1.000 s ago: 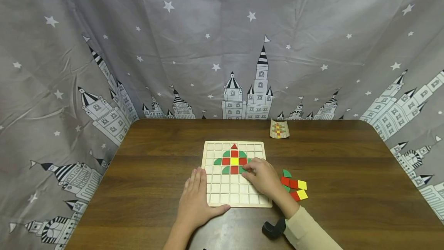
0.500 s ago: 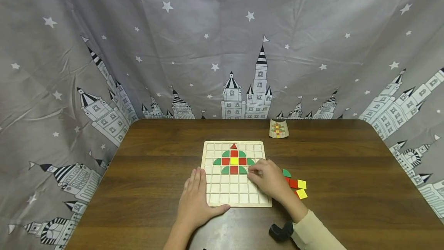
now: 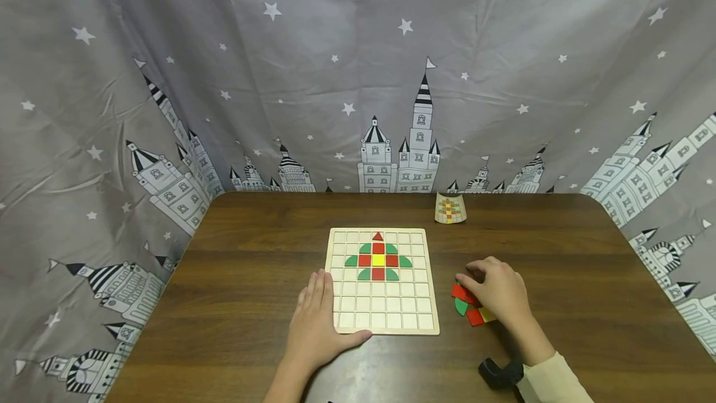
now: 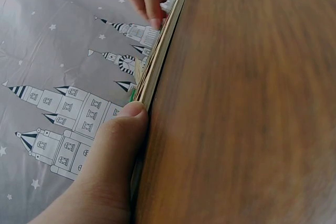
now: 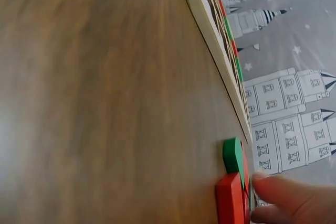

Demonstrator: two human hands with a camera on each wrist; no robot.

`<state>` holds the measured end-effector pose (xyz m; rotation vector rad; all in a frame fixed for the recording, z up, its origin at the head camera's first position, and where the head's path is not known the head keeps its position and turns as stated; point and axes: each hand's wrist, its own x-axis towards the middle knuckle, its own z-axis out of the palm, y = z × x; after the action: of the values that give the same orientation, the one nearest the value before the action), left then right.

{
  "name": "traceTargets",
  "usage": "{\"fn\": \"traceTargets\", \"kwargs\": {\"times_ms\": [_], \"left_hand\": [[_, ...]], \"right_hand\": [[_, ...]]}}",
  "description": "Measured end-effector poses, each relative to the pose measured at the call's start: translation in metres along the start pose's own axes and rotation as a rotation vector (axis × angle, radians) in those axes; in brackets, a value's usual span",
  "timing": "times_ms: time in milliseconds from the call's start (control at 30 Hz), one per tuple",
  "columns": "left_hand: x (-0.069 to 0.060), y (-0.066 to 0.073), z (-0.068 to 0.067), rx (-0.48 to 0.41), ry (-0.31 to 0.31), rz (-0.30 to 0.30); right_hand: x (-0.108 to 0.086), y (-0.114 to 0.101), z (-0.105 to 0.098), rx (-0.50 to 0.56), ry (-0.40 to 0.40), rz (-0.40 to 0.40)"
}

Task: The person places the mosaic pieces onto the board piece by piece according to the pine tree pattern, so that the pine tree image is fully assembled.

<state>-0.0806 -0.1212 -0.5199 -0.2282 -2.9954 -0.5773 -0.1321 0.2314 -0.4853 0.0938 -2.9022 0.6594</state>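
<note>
A square wooden grid board (image 3: 384,303) lies on the table, with red, green and yellow tiles set in its upper half. My left hand (image 3: 314,322) rests at its lower left corner, fingers straight along the left edge and thumb along the front edge. In the left wrist view, the thumb (image 4: 118,140) touches the board's side. My right hand (image 3: 500,291) is over the loose tiles right of the board, a gap showing between thumb and index finger. Under the fingertips a green tile is mostly hidden; beside it lie red tiles (image 3: 475,317), a green quarter-circle tile (image 3: 460,306) and a partly covered yellow tile (image 3: 488,314).
A small curled pattern card (image 3: 450,209) stands at the table's back edge, showing a similar coloured figure. Behind the wooden table (image 3: 268,254) hangs a grey curtain (image 3: 335,67) printed with castles and stars. A black strap piece (image 3: 500,373) is on the right wrist.
My right hand has moved right, from the board's coloured tiles to the loose tiles. A green quarter-circle tile it had covered now shows at the figure's lower right. The left hand stays put.
</note>
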Motion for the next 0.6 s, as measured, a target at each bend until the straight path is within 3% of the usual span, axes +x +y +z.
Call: {"fn": "traceTargets", "kwargs": {"times_ms": [600], "left_hand": [[0.000,0.001,-0.002,-0.004,-0.008,-0.004]], "right_hand": [[0.000,0.012,0.001,0.148,-0.085,-0.005]]}}
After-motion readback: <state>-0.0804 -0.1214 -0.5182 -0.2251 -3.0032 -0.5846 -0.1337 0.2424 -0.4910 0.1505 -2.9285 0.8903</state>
